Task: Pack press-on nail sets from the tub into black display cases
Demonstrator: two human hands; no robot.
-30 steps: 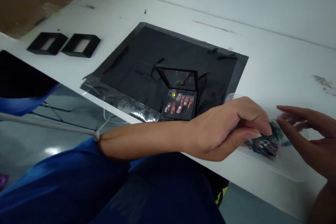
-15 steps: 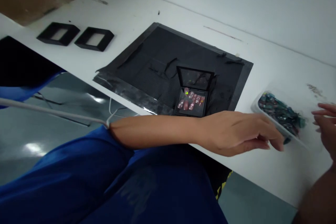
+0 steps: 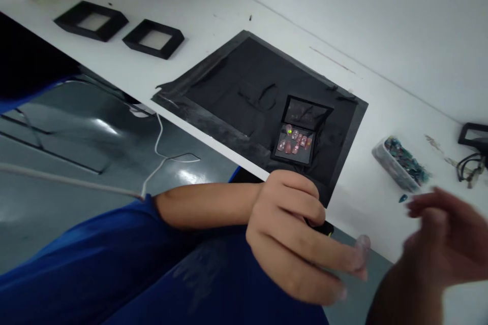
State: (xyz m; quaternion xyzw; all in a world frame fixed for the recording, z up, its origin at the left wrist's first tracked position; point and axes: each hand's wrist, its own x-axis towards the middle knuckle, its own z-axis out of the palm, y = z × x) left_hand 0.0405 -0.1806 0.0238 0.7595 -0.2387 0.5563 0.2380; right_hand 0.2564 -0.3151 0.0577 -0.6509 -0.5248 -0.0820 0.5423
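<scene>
Whether my left hand (image 3: 290, 238) or blurred right hand (image 3: 453, 244) grips anything, I cannot tell. Beyond the latter lies the plastic tub (image 3: 389, 167), its long axis slanting toward that hand.

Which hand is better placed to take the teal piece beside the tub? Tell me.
Probably the right hand: it is close to the teal piece, while the left hand is farther off.
</scene>
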